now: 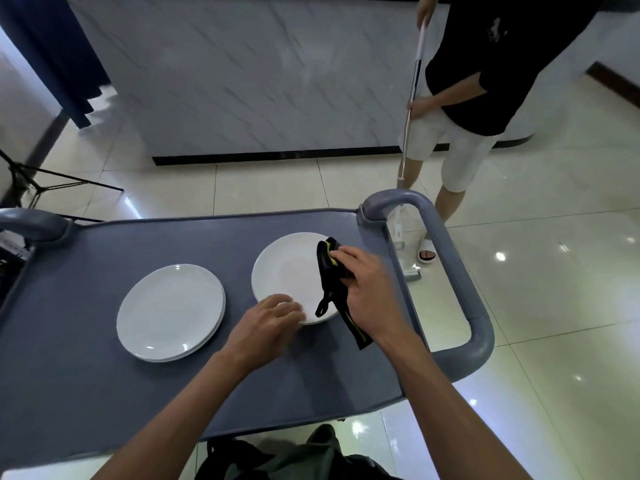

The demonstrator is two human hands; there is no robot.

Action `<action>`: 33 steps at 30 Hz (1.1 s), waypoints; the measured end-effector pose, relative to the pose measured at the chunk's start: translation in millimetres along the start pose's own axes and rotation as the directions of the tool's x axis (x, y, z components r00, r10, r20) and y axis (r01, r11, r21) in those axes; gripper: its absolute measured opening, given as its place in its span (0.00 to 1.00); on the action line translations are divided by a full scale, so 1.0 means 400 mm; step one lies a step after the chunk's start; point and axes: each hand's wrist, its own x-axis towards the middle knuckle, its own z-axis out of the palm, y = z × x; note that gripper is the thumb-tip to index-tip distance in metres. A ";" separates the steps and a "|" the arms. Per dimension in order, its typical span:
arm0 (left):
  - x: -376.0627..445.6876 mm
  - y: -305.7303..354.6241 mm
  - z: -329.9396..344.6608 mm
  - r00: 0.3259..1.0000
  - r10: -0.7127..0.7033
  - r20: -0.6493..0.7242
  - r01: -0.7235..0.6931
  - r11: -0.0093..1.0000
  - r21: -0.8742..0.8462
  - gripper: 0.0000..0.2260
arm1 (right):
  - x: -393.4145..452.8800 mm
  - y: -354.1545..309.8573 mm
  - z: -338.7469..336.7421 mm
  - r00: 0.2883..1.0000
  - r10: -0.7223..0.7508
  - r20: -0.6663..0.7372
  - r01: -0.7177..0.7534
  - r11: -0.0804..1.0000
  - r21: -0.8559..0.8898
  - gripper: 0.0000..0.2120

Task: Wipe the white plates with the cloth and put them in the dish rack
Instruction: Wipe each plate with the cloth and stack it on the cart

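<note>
A single white plate (287, 271) lies flat on the grey cart top (86, 393), right of centre. My right hand (367, 289) presses a black cloth with yellow trim (330, 271) onto the plate's right side; one end of the cloth trails off onto the cart. My left hand (266, 323) rests on the plate's near rim, fingers curled over the edge. To the left sits a stack of white plates (169, 313). No dish rack is in view.
The cart has a grey loop handle (460, 271) on the right and another handle (31, 223) at the left. A person in a black top (502, 64) stands beyond the cart holding a mop (412, 98). A tripod (24, 178) stands at left. A marble counter (259, 81) lies behind.
</note>
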 end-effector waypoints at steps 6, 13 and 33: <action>-0.035 -0.033 -0.038 0.995 -0.061 -0.078 0.064 0.997 0.035 0.04 | 0.013 -0.052 0.030 1.000 0.001 0.016 -0.001 1.000 -0.020 0.21; -0.130 -0.126 -0.130 0.977 -0.190 -0.097 0.198 0.977 0.081 0.02 | 0.054 -0.171 0.111 0.997 -0.065 0.047 0.065 0.998 0.008 0.21; -0.464 -0.432 -0.270 0.161 -0.986 0.037 0.923 0.138 -0.359 0.06 | 0.147 -0.512 0.542 0.916 -0.213 0.340 0.179 0.975 0.129 0.22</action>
